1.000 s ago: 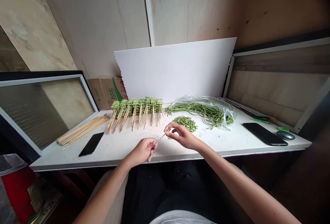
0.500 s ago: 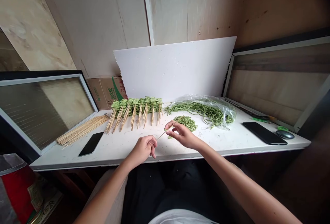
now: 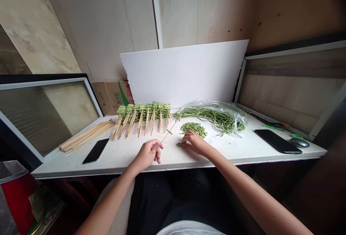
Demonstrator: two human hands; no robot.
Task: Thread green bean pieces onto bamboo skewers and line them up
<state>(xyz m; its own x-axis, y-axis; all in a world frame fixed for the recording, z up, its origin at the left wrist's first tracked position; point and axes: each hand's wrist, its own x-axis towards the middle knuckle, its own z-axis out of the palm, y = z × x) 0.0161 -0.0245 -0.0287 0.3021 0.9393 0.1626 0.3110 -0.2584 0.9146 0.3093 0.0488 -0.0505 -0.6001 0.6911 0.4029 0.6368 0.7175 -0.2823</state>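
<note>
A thin bamboo skewer [image 3: 174, 124] slants up from my left hand [image 3: 150, 152], whose thumb and fingers are closed round its lower end. One short piece of green bean [image 3: 169, 131] is threaded partway along the skewer. At the near edge of a pile of cut bean pieces [image 3: 195, 128], my right hand [image 3: 196, 143] is down on the table with fingers curled inward. Beside its fingertips lies a loose bean piece [image 3: 178, 144]; whatever the fingers pinch is hidden.
Finished bean skewers [image 3: 143, 112] are stacked at the back left, near bare skewers [image 3: 86, 136] and a phone [image 3: 96, 151]. Long beans in a plastic bag [image 3: 225, 118] lie back right. Another black phone [image 3: 277, 141] and a rounded grey object [image 3: 299, 142] sit farther right.
My right hand has left the skewer and moved down to the near side of the cut beans. The bean piece now shows on the skewer, which my left hand still holds.
</note>
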